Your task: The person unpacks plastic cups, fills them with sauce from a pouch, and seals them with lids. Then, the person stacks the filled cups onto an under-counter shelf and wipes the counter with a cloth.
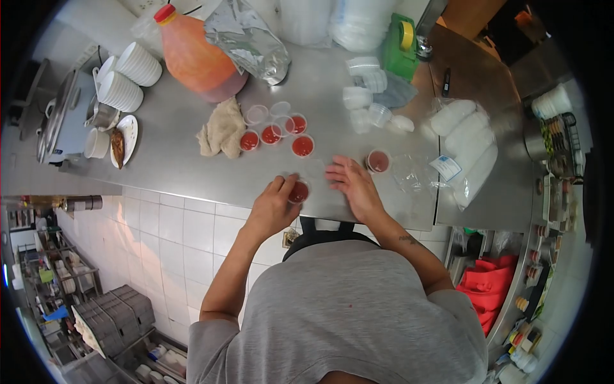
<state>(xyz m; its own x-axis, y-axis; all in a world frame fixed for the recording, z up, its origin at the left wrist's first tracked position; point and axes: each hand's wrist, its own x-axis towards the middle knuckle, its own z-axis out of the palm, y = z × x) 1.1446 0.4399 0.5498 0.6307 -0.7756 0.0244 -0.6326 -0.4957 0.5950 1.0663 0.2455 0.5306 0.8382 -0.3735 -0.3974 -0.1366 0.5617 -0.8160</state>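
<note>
My left hand (277, 206) has its fingers closed on the rim of a small clear cup of red sauce (299, 191) near the counter's front edge. To its right, my right hand (355, 187) has its fingers apart and holds nothing. Just beyond that hand stands a stacked cup with darker red contents (378, 161). Several filled sauce cups (302, 146) stand in a group behind my hands, with clear round lids (257, 114) on and beside them. A beige cloth (222, 129) lies left of the group.
A large orange-red jug (198, 57), stacked white bowls (120, 91) and a plate (128, 142) stand at the left. Toward the right are empty plastic cups (357, 98), a green tape dispenser (401, 48) and a bag of white lids or cups (470, 144) on the steel counter (173, 169).
</note>
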